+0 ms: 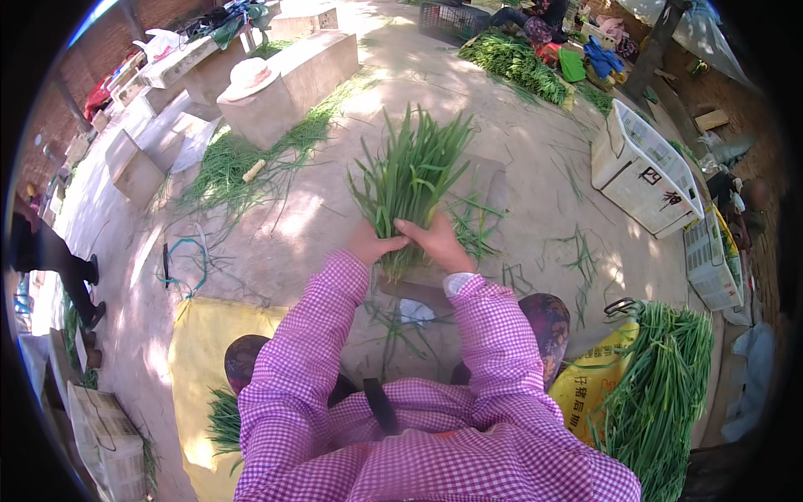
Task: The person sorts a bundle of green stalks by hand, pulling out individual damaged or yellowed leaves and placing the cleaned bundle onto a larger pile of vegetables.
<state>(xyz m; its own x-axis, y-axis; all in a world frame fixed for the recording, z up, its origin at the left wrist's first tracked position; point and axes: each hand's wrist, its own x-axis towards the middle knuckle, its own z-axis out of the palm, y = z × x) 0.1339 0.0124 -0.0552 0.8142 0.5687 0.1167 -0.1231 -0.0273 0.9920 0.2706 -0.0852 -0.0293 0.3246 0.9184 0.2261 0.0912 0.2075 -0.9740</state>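
A person in a pink checked shirt gripped a bunch of green chives (410, 180) with both hands, the left hand (370, 244) and right hand (437, 241) clenched side by side around its lower stems, leaves fanning upward above a low wooden block (418, 289). Right of the block lay a heap of chives (661, 385) on a yellow sack (590, 381); beyond it stood a white crate (644, 171).

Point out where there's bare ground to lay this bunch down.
Bare ground lies beyond the bunch of greens, toward the white crate. Another patch sits left of both hands, before the scattered greens. Crowded: the heap of greens at lower right.
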